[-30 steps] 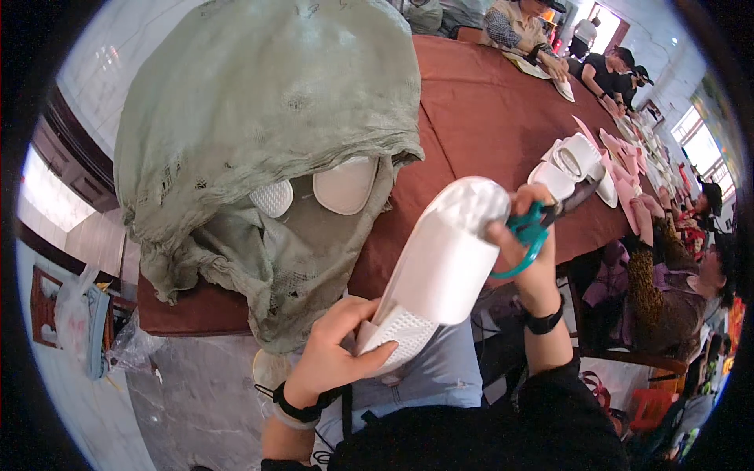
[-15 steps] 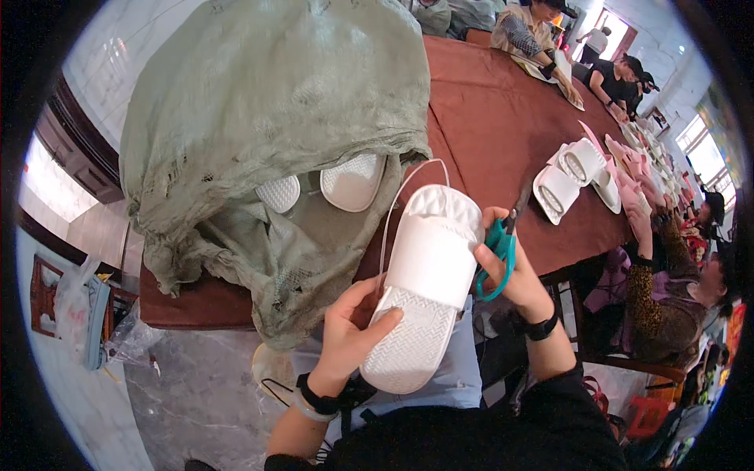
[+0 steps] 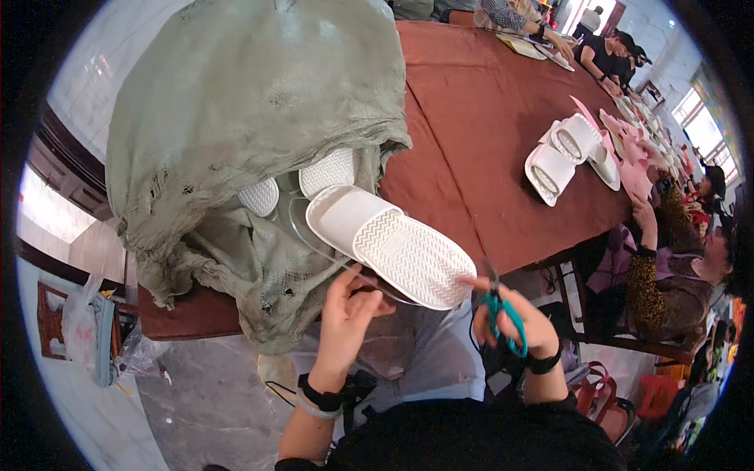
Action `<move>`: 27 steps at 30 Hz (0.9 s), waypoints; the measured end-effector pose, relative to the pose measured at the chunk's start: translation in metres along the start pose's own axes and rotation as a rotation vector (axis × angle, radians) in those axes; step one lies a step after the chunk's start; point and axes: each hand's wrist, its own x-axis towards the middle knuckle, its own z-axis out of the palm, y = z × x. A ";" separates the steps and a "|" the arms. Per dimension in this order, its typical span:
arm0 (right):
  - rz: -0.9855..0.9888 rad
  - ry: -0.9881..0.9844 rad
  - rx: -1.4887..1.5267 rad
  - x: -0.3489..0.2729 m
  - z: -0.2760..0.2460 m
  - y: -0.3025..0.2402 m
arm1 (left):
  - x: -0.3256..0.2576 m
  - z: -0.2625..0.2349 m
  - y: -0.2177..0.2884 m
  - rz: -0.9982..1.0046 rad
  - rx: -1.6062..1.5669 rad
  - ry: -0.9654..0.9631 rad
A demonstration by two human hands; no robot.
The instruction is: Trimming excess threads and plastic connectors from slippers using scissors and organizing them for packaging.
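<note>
A white slide slipper [image 3: 416, 255] lies slanted in front of me, its strap toward the sack and its heel toward my right hand. Teal-handled scissors [image 3: 506, 320] are held in my right hand [image 3: 522, 318], their dark blades pointing up and away; a fingertip of this hand touches the slipper's heel. A thin, whitish plastic strip [image 3: 320, 251] loops along the slipper's left edge. Curled below that edge, the fingers of my left hand [image 3: 349, 314] close on the strip. Inside the open mouth of a green woven sack [image 3: 259, 86] more white slippers [image 3: 259, 196] show.
Brown cloth covers the table [image 3: 471, 141]. Finished-looking white slippers [image 3: 554, 169] and pink pieces [image 3: 632, 169] lie at its right side. A person in a leopard-print sleeve [image 3: 648, 294] sits at the right; other people work along the far edge. A red stool [image 3: 653, 396] stands lower right.
The slipper has turned so its heel now points right, and has moved up toward the sack. My left hand has left its sole for the strip. The scissors have moved down.
</note>
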 end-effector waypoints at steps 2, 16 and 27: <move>-0.022 -0.204 0.088 -0.004 0.010 0.019 | 0.002 -0.010 0.002 -0.048 0.015 0.019; 0.200 -0.476 0.032 0.024 0.066 0.058 | -0.042 -0.030 0.017 0.071 0.032 0.235; 0.266 -0.266 0.253 0.028 0.071 0.041 | -0.054 -0.045 0.017 0.030 0.051 0.300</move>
